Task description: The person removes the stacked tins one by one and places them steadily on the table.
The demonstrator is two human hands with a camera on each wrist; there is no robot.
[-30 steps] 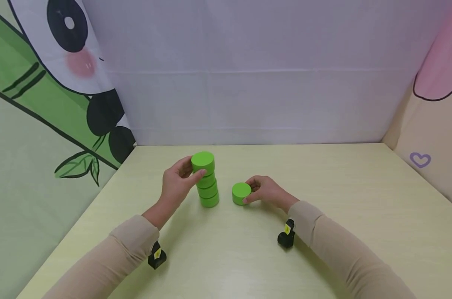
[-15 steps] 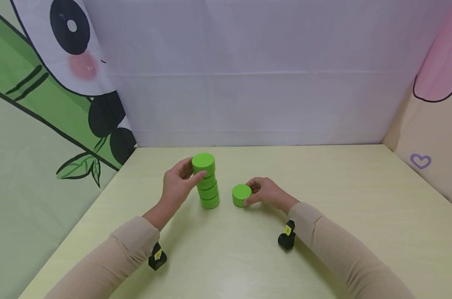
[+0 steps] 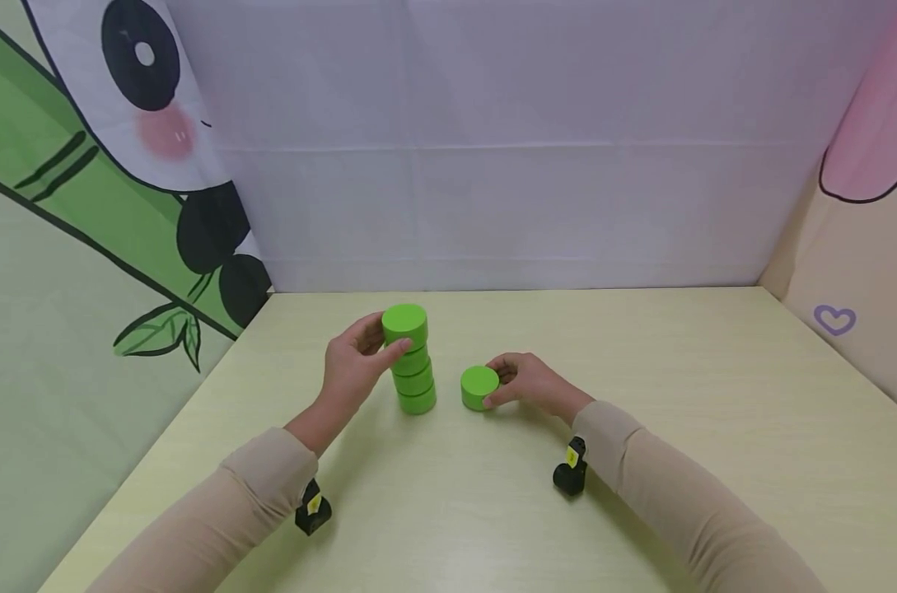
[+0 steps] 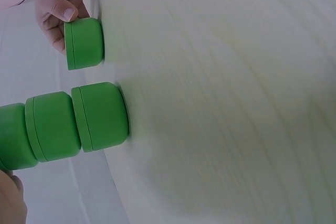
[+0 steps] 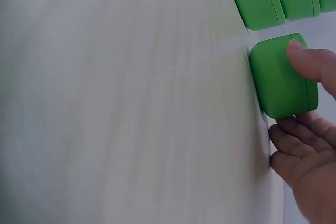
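Note:
Several round green lidded containers (image 3: 415, 382) stand in an upright, slightly uneven stack on the table. My left hand (image 3: 350, 362) grips the topmost one, thumb on the near side and fingers behind it. To the right, apart from the stack, a single matching container (image 3: 478, 389) sits on the tabletop. My right hand (image 3: 533, 383) holds it between thumb and fingers from its right side. The right wrist view shows the thumb over the lid seam of this single container (image 5: 281, 80). In the left wrist view, only the edge of my left hand (image 4: 11, 198) shows beside the stack.
A pale wood-grain table (image 3: 448, 511) spreads under both hands. Behind it hangs a plain light curtain (image 3: 507, 214), with printed cartoon panels at left and right. Black wrist cameras hang beneath the left cuff (image 3: 313, 511) and the right cuff (image 3: 570, 469).
The head view has tilted very slightly. Both hands keep their holds, and the containers have not visibly moved on the table.

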